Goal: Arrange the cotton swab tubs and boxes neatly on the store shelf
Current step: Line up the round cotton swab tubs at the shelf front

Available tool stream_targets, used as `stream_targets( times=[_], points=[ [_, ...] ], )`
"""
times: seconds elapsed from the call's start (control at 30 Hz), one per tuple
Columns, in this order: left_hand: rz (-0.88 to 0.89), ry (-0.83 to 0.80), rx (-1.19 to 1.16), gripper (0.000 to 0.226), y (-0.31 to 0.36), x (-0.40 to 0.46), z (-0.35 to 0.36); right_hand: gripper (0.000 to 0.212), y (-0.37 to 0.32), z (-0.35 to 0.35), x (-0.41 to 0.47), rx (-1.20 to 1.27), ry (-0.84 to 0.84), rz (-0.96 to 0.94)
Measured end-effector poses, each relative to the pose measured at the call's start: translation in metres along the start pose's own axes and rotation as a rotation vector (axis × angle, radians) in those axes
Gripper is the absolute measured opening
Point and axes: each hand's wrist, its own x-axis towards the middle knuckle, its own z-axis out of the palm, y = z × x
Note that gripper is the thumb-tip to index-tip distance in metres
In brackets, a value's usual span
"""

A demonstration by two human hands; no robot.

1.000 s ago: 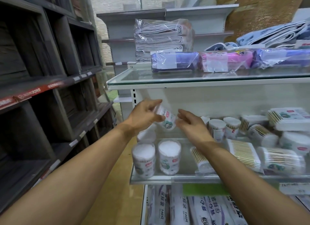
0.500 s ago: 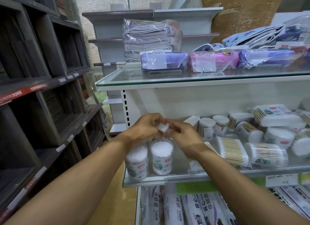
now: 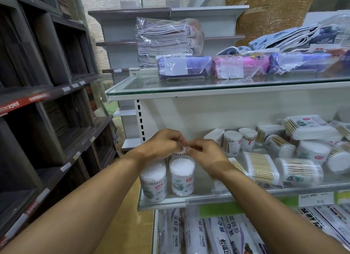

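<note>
Left hand [image 3: 162, 143] and right hand [image 3: 204, 155], fingers curled, pinch a small white cotton swab tub [image 3: 180, 150] above two upright clear round tubs [image 3: 181, 176] on the glass shelf [image 3: 265, 194]

Even, fairly bright overhead light; glare streaks on the glass shelf [image 3: 189, 87] and plastic-wrapped packs [image 3: 184, 67]. Dark wooden shelving [image 3: 47, 83] at left sits in dim shadow. Wide-angle distortion bends the edges; fine print and the frame borders are softly blurred
</note>
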Motion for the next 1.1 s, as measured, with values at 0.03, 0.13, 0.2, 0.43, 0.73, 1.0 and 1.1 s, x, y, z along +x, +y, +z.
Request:
stream_targets(
  times=[0.03,0.13,0.2,0.43,0.73,1.0,1.1],
  points=[
    [-0.001,-0.001,0.009,0.018,0.0,-0.001,0.0,0.026,-0.001,0.0,0.0,-0.002,0.003,0.003],
    [-0.003,-0.009,0.041,0.022,0.001,-0.002,0.001,0.03,-0.002,-0.001,-0.001,-0.003,0.011,0.012],
    [0.001,-0.028,0.061,0.024,0.002,-0.004,0.001,0.031,-0.002,0.0,-0.002,-0.004,0.021,0.012],
    [0.023,-0.036,0.049,0.031,-0.001,-0.003,0.001,0.028,-0.005,0.0,-0.013,0.001,0.054,0.007],
    [0.062,-0.031,0.071,0.049,0.007,0.001,0.009,0.033,-0.007,-0.004,-0.026,-0.01,0.14,0.055],
    [0.16,0.004,0.2,0.051,0.048,0.009,0.031,0.04,-0.003,-0.031,-0.037,-0.047,0.199,0.068],
    [0.174,0.003,0.184,0.05,0.063,0.012,0.047,0.043,0.002,-0.052,-0.045,-0.082,0.191,0.066]
  ],
)
